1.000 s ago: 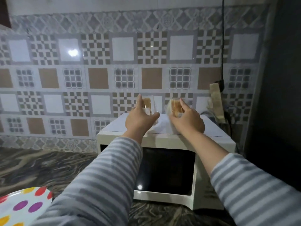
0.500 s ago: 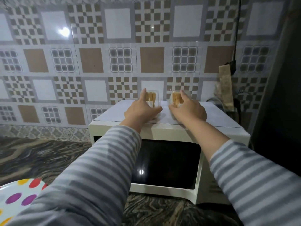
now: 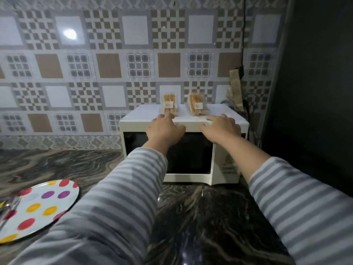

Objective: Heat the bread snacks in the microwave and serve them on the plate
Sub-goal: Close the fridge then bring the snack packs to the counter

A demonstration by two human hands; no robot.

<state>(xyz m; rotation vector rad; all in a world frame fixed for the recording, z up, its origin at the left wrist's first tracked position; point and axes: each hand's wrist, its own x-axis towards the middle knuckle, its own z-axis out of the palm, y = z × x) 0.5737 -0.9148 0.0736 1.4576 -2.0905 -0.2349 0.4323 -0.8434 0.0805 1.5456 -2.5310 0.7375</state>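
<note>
Two clear packs of bread snacks lie on top of the white microwave (image 3: 133, 119): the left pack (image 3: 169, 104) and the right pack (image 3: 197, 104), each with a small white label. My left hand (image 3: 164, 130) hovers in front of the microwave's top front edge, just below the left pack, fingers loosely spread and holding nothing. My right hand (image 3: 221, 129) is over the top front edge below the right pack, also holding nothing. The microwave door is closed. The polka-dot plate (image 3: 47, 203) sits on the counter at the lower left.
The microwave stands on a dark marbled counter (image 3: 210, 217) against a patterned tile wall. A dark surface (image 3: 315, 92) stands close on its right, with a cable and a worn strip hanging near the corner. Cutlery lies at the plate's left edge.
Both hands have let go of the two packs, which now rest on the microwave top, and have drawn back toward its front edge. The view has pulled back and tilted down.
</note>
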